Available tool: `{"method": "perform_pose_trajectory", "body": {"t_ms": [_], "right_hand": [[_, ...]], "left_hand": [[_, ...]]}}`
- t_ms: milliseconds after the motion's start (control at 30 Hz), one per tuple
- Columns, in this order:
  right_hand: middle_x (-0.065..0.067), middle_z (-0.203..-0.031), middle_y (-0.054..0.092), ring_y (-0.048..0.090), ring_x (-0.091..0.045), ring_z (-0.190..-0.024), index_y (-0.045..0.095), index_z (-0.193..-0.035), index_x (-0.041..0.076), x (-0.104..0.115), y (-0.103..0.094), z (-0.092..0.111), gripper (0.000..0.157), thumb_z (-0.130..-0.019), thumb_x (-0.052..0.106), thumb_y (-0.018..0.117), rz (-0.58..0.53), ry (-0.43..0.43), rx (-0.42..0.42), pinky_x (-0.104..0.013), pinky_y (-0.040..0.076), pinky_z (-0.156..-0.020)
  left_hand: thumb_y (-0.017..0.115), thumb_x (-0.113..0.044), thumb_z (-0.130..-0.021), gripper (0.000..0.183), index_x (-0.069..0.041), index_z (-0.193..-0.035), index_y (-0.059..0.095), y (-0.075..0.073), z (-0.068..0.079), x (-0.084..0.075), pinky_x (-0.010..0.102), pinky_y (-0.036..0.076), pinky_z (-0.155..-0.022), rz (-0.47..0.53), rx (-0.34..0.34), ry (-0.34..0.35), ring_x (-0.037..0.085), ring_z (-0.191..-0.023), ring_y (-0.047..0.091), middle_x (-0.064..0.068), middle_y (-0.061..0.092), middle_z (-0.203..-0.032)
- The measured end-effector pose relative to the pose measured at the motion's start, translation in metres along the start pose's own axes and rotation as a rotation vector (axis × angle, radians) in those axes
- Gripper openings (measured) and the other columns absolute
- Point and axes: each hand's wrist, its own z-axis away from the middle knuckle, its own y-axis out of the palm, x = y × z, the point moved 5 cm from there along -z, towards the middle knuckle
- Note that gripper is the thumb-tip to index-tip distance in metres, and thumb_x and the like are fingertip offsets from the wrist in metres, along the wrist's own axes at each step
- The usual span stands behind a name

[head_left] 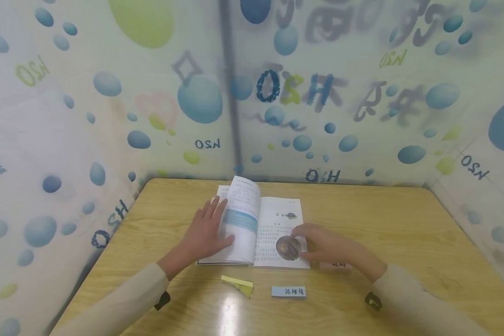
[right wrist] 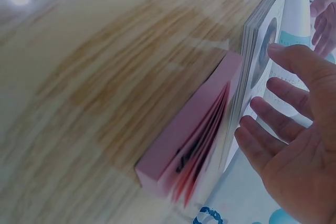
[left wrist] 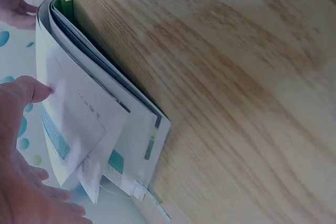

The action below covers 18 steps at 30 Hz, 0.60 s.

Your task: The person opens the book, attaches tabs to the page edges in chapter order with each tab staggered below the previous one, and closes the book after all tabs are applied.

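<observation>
An open book (head_left: 277,214) lies on the wooden table, with several left-hand pages lifted and curving up. Across those pages rests my left hand (head_left: 206,231), its fingers spread and its thumb on the paper, as the left wrist view also shows. Over the right page is my right hand (head_left: 327,242), thumb and fingers apart beside a round dark picture (head_left: 288,248). In the right wrist view that hand (right wrist: 294,124) has loosely bent, separated fingers and nothing between them. A pink sticky-note pad (right wrist: 189,129) lies just below it, next to the book's edge.
Nearer the front of the table (head_left: 185,298) lie a yellow sticky-note pad (head_left: 237,282), its sheets partly lifted, and a blue pad (head_left: 288,291) with handwriting. A patterned curtain-like wall (head_left: 353,168) stands behind the table's far edge.
</observation>
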Motion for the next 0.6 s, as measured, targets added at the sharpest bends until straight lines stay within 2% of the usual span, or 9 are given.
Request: {"method": "perform_pose_trajectory", "body": {"t_ms": [133,367,600], "right_hand": [[-0.004,-0.136,0.060,0.052,-0.023,-0.129,0.063,-0.131,0.009,0.002,0.002,-0.001,0.044,-0.090,0.015,0.078,-0.006,0.019,0.007,-0.044,0.040,-0.109],[-0.006,-0.140,0.057,0.049,-0.025,-0.132,0.062,-0.135,0.010,0.008,0.003,-0.002,0.048,-0.090,0.014,0.078,-0.056,0.077,0.034,-0.046,0.039,-0.110],[0.000,-0.136,0.059,0.052,-0.019,-0.127,0.065,-0.132,0.015,0.009,0.008,-0.006,0.049,-0.086,0.014,0.081,-0.041,0.014,0.033,-0.044,0.042,-0.108]], "left_hand": [[0.076,-0.038,-0.086,0.092,0.003,-0.155,0.031,0.003,-0.004,-0.007,0.067,0.023,-0.112,0.007,-0.017,0.051,0.055,-0.142,0.026,0.030,0.027,-0.159],[0.074,-0.039,-0.088,0.089,0.002,-0.155,0.033,0.012,-0.013,-0.020,0.066,0.020,-0.114,0.003,0.028,0.097,0.052,-0.145,0.022,0.029,0.026,-0.160],[0.074,-0.038,-0.088,0.086,0.000,-0.154,0.035,0.019,-0.021,-0.034,0.064,0.019,-0.115,-0.012,0.065,0.118,0.050,-0.146,0.022,0.028,0.026,-0.160]]}}
